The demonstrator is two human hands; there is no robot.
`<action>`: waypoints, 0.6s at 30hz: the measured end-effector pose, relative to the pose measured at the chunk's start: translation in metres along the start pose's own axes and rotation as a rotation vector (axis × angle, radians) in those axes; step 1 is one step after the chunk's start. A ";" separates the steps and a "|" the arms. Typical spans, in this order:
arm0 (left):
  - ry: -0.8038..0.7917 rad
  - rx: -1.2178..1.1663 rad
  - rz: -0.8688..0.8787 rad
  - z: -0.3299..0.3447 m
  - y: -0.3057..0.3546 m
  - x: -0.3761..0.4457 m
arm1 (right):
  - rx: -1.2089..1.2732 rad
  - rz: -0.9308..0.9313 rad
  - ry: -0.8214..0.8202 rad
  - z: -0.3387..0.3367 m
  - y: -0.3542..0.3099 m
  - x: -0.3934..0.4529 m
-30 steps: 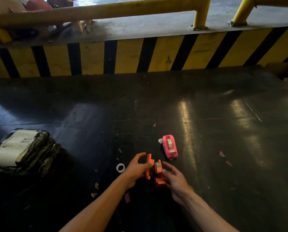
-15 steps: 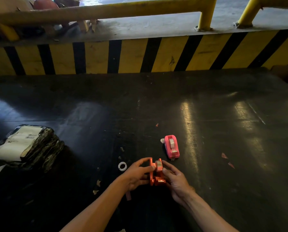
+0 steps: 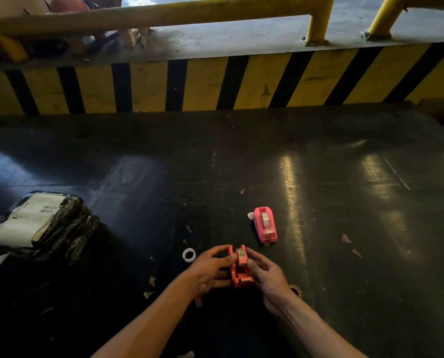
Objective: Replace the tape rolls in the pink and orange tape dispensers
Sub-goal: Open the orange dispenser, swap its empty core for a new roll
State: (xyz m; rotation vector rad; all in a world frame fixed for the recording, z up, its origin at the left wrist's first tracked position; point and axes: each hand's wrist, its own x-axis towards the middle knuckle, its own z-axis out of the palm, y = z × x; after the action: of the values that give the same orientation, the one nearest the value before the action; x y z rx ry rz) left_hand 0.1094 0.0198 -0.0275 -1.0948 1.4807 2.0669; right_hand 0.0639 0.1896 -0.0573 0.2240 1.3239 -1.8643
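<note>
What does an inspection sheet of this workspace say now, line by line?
Surface: dark, glossy floor, worn, with glare streaks.
Job's things: orange dispenser held between both hands, a roll seated in it; pink dispenser resting apart on the floor, roll inside; white core lying loose left of the hands.
Clutter: black wrapped parcel at left; scraps scattered.
Grippers: left hand and right hand both grip the orange dispenser.
Cables: nothing seen.
Surroundings: striped kerb, yellow rail behind.
</note>
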 end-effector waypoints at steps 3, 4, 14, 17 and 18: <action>0.015 -0.028 0.000 0.000 -0.001 0.001 | -0.007 0.000 0.003 0.002 0.001 0.001; 0.020 -0.034 0.000 0.000 -0.002 0.001 | -0.006 -0.003 0.004 0.003 0.001 0.001; 0.042 -0.059 0.061 0.002 -0.005 0.001 | -0.054 -0.014 0.011 0.012 -0.005 -0.002; 0.048 -0.054 0.084 0.002 -0.006 -0.001 | -0.056 -0.027 0.013 0.012 -0.001 -0.001; 0.049 -0.065 0.086 0.004 -0.006 -0.002 | -0.069 -0.026 0.011 0.012 0.000 -0.001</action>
State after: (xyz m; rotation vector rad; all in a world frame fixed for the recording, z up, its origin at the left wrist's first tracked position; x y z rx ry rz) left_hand 0.1131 0.0258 -0.0287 -1.1330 1.5176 2.1754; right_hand 0.0678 0.1799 -0.0514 0.1826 1.4021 -1.8374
